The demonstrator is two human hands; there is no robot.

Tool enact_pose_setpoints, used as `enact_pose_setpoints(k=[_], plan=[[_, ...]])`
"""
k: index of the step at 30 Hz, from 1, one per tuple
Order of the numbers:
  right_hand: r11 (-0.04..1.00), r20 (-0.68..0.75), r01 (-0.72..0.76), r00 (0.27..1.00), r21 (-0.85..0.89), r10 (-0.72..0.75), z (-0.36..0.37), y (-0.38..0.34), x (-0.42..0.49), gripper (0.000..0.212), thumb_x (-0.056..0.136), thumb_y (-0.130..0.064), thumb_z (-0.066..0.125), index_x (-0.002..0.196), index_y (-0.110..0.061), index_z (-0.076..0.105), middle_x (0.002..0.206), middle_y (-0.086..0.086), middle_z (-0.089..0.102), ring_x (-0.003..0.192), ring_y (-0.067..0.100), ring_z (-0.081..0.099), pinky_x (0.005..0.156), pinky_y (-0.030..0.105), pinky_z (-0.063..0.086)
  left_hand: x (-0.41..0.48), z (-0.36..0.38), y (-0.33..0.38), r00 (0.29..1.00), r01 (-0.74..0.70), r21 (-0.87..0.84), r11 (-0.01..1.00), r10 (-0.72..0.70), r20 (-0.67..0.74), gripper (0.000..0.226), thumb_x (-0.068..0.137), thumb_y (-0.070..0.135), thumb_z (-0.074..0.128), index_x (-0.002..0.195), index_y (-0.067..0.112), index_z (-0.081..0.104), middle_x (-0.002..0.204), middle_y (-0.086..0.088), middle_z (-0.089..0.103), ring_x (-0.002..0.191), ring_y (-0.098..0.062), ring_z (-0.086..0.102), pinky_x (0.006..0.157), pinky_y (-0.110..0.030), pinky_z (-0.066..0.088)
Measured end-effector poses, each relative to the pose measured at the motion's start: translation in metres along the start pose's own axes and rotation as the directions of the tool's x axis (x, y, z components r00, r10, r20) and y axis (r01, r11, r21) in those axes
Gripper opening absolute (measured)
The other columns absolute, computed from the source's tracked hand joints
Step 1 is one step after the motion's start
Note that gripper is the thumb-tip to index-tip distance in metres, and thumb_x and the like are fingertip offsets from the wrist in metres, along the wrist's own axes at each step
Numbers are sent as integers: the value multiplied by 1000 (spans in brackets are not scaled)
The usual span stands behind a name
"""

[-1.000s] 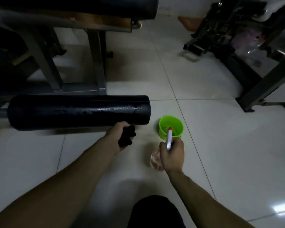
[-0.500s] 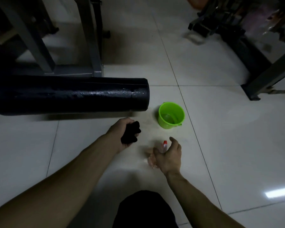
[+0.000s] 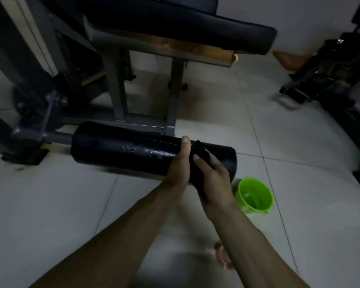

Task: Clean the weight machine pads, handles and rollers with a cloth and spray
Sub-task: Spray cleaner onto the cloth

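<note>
- Your fingers (image 3: pixel 216 163) on the right hand (image 3: pixel 214 181) curl around the black cloth (image 3: pixel 197 163); your left hand (image 3: pixel 180 165) closes on the same cloth from the other side.
- Both hands hold the cloth in front of the black roller (image 3: pixel 123 150), near its right end, where wet droplets shine.
- A green bucket (image 3: pixel 255 196) stands on the tiled floor (image 3: pixel 299 204) just right of your right wrist.
- The seat pad (image 3: pixel 185 23) sits above the roller.

Green bucket (image 3: pixel 255 196) on tiled floor (image 3: pixel 299 204)
</note>
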State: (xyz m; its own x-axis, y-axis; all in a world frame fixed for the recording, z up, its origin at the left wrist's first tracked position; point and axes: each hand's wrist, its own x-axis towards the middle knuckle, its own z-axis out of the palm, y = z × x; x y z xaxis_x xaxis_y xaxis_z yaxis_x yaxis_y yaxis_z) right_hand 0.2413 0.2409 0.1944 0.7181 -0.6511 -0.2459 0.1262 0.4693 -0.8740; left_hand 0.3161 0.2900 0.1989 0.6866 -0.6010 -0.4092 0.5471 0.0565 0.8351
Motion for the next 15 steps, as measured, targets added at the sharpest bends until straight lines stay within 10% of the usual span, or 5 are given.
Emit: enact_pose_setpoints(k=[4, 7, 11, 15], plan=[[909, -13, 177, 980, -377, -196, 28, 14, 36, 40, 92, 3, 68, 128, -14, 67, 119, 7, 73, 112, 22, 69, 98, 31, 57, 19, -59, 3, 917, -310, 344, 886, 374, -136, 47, 102, 53, 44, 120, 17, 68, 116, -4, 71, 102, -14, 67, 83, -33, 57], [453, 305, 482, 860, -750, -410, 47, 30, 68, 60, 88, 3, 66, 143, -18, 56, 138, -4, 62, 127, 7, 55, 114, 22, 40, 39, -118, 16, 628, -222, 476, 851, 498, -598, 49, 89, 32, 60, 134, 13, 60, 133, -4, 60, 118, -22, 59, 95, -33, 49], [-194, 609, 577, 755, -793, -244, 57, 58, 100, 77, 82, -3, 62, 156, -14, 41, 144, 8, 57, 131, 30, 50, 114, 42, 40, 64, -193, 30, 572, -74, -23, 997, 23, -820, 67, 84, 23, 74, 144, 6, 49, 135, -8, 59, 123, -33, 58, 105, -44, 48], [-196, 573, 547, 812, -814, -115, 56, 72, 96, 83, 93, -33, 60, 164, -18, 19, 164, 7, 32, 151, 26, 29, 126, 44, 25, 65, -211, 25, 741, -66, -517, 853, -306, -598, 50, 94, 40, 65, 135, 14, 53, 127, -6, 57, 114, -31, 54, 105, -49, 48]])
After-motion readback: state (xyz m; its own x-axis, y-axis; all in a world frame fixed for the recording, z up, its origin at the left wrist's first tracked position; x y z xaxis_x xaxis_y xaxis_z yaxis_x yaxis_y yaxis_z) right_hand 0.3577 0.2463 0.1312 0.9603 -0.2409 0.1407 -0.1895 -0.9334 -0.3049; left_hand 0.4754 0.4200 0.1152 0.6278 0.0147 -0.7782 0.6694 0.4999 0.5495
